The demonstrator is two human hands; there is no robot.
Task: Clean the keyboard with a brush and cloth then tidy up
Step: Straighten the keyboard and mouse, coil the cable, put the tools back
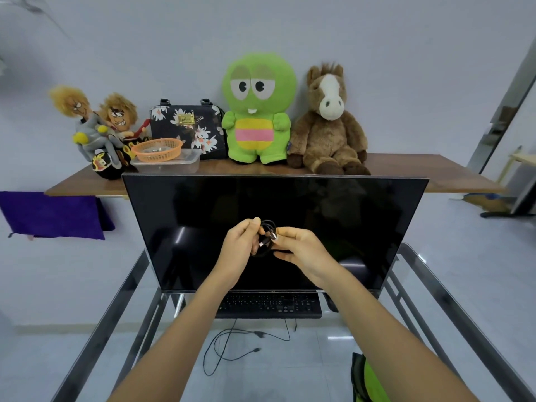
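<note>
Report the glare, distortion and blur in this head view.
Head view: wide-angle distortion bows the brown wooden shelf and splays the glass desk's metal frame; pale streaks of glare sit on the black monitor screen, and bright patches on the glass top; the black keyboard has softly blurred legends; the coiled black cable, held by the left hand and right hand, barely stands out against the dark screen.

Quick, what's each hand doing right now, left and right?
Left hand: grips the coiled black cable.
Right hand: pinches the same cable near its plug end.
</note>
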